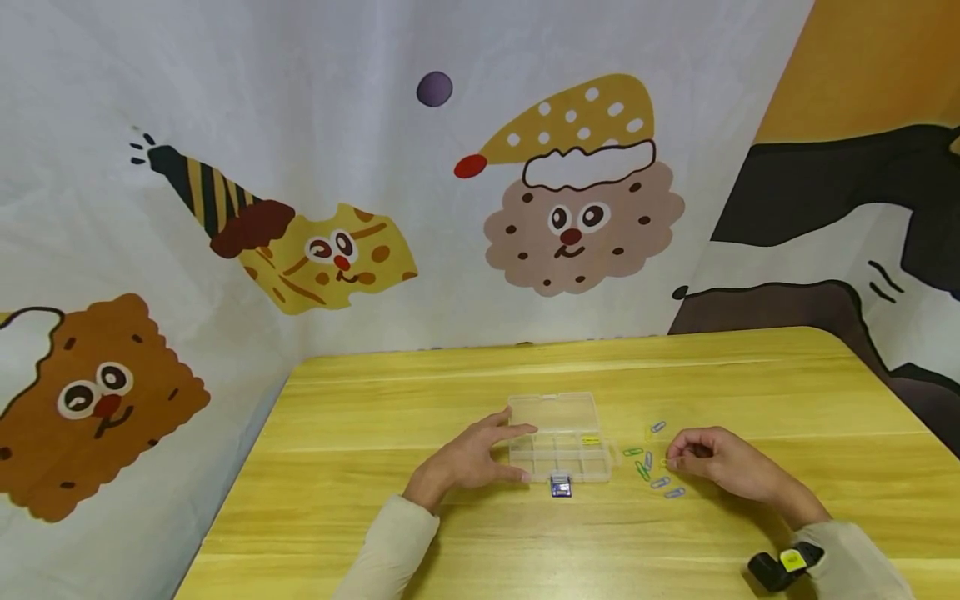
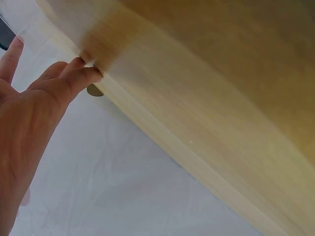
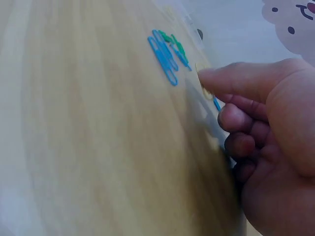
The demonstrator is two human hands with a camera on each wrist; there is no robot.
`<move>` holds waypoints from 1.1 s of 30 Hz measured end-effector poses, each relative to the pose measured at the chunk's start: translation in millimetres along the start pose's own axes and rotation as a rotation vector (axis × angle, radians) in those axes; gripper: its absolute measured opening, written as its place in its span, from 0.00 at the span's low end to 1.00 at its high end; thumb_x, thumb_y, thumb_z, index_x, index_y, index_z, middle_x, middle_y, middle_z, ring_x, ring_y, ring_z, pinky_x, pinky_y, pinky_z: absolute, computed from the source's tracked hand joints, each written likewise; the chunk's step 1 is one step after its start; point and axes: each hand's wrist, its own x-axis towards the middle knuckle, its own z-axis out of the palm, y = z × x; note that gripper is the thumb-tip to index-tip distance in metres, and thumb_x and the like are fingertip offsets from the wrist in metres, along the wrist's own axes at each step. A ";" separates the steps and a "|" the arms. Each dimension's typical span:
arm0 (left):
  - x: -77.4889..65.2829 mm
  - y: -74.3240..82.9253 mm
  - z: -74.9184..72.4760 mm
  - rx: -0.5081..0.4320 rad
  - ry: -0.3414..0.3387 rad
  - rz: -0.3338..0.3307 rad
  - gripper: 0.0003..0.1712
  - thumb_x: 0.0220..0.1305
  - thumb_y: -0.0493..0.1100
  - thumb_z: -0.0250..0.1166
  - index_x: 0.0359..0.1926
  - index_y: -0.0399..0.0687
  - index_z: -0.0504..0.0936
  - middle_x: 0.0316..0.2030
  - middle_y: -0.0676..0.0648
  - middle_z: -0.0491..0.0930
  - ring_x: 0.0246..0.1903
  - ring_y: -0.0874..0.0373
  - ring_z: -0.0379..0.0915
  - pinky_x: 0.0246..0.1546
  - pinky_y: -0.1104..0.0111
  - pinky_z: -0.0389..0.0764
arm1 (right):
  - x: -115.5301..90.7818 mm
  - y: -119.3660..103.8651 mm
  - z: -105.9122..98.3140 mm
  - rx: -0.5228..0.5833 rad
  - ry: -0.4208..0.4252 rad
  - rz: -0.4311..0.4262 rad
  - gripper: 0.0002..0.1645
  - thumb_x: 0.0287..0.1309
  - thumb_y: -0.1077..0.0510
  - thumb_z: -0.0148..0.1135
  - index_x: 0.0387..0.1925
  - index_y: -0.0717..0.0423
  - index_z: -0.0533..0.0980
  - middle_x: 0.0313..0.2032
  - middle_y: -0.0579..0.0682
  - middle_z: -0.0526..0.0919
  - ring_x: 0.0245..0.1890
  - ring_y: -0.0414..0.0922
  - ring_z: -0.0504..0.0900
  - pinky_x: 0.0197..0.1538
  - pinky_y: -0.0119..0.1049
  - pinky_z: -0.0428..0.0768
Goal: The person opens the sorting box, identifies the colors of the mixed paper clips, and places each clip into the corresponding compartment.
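Note:
A clear plastic compartment box (image 1: 596, 477) lies on the table with its lid (image 1: 551, 408) tilted back. Yellow paper clips (image 1: 591, 440) sit in a back right compartment. My left hand (image 1: 472, 454) rests on the box's left side, thumb at the near corner and index finger reaching over it; in the left wrist view the fingers are spread. My right hand (image 1: 720, 458) pinches a yellow paper clip (image 3: 208, 93) between thumb and index finger, the other fingers curled in. Beside it lie loose green paper clips (image 1: 633, 452) and bluish paper clips (image 1: 675, 493).
A small dark blue card-like piece (image 1: 561, 486) is at the box's near edge. The wooden table (image 1: 360, 517) ends at a printed cloth (image 1: 360, 100) behind. A black device (image 1: 783, 567) is strapped at the right wrist.

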 end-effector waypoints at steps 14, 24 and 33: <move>-0.5 0.8 0.2 -0.004 -0.008 0.005 0.38 0.59 0.57 0.71 0.70 0.72 0.69 0.77 0.44 0.50 0.75 0.43 0.48 0.69 0.45 0.61 | 15.2 -15.4 -0.3 -0.099 0.071 -0.028 0.03 0.65 0.67 0.60 0.37 0.58 0.79 0.28 0.46 0.75 0.26 0.34 0.70 0.26 0.31 0.70; -1.3 0.9 -0.1 0.002 0.000 -0.003 0.38 0.58 0.57 0.72 0.69 0.73 0.70 0.77 0.45 0.50 0.75 0.44 0.48 0.69 0.45 0.60 | 28.4 -34.7 4.8 -0.115 0.060 -0.106 0.03 0.66 0.64 0.60 0.35 0.57 0.78 0.26 0.45 0.75 0.26 0.34 0.69 0.26 0.33 0.69; -0.6 -0.5 0.6 0.009 0.000 0.000 0.38 0.58 0.58 0.72 0.69 0.74 0.70 0.77 0.45 0.50 0.75 0.44 0.48 0.69 0.45 0.61 | 38.7 -51.7 12.1 -0.088 0.056 -0.137 0.03 0.66 0.64 0.61 0.34 0.58 0.78 0.24 0.43 0.72 0.24 0.33 0.68 0.25 0.32 0.68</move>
